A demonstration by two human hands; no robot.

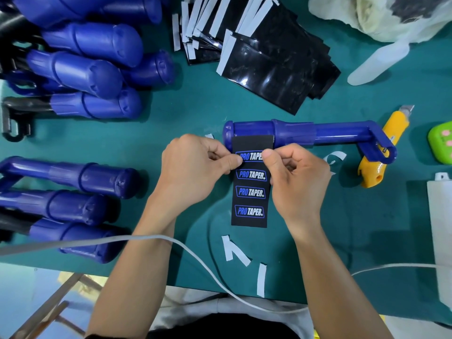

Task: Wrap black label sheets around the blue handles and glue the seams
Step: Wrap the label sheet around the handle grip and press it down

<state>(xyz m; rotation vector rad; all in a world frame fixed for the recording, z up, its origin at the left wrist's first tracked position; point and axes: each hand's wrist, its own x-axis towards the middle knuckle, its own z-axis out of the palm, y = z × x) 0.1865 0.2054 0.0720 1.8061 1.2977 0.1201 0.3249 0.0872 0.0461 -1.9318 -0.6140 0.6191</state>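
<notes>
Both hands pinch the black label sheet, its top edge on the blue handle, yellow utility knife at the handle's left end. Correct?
Wrong on the knife: the head view shows the yellow utility knife at the right end of the blue handle, not the left. The rest stands: left hand and right hand pinch the black label sheet, top edge on the handle.

Plain teal-green worktop (183,113); centre handle (293,132), solid royal blue throughout; label sheet (249,201), matt black, printed with a column of four logos, "PRO" in blue and "TAPER" in white, each framed by a thin blue outline; stacked sheets (269,64), glossy black, each edged with a white strip; piled handles (83,67), the same blue, some with black parts; utility knife (370,172), yellow; loose backing strips (230,248), white; cable (200,262), white; small case (440,143), lime green with pink spots.
</notes>
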